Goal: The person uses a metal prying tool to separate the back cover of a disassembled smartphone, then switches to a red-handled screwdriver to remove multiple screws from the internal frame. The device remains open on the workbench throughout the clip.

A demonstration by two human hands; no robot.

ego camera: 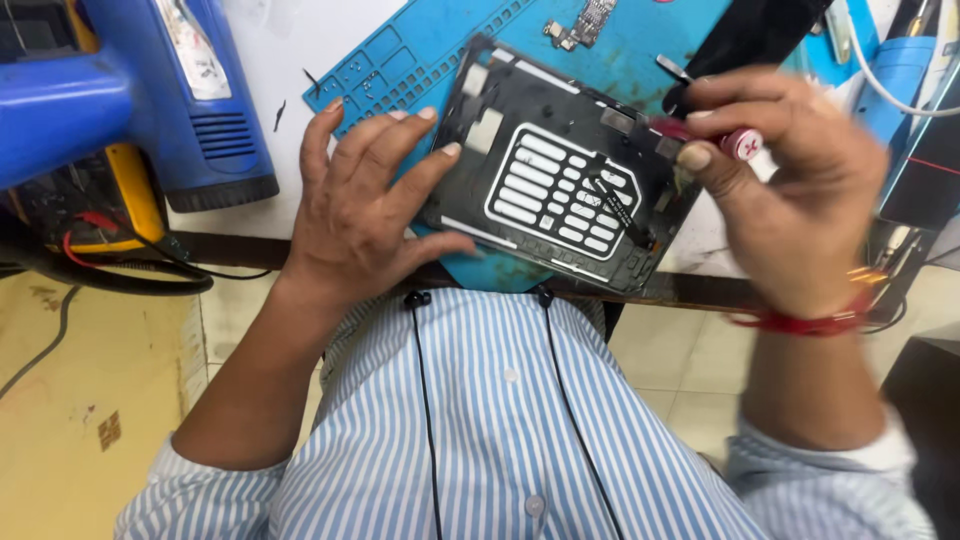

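Now left hand (pixel 365 215) steadies tablet frame (pixel 560 170); right hand (pixel 785 185) grip pinches screwdriver (pixel 715 138).

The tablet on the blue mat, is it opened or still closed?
Open: the tablet shows its bare black inner frame and a flex cable, no cover. The left hand steadies it; the right hand holds a red-capped screwdriver.

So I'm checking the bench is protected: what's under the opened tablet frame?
The tablet frame lies on a blue repair mat, which shows around its upper and left edges. The left hand presses its left side. The mat beneath the frame is covered.
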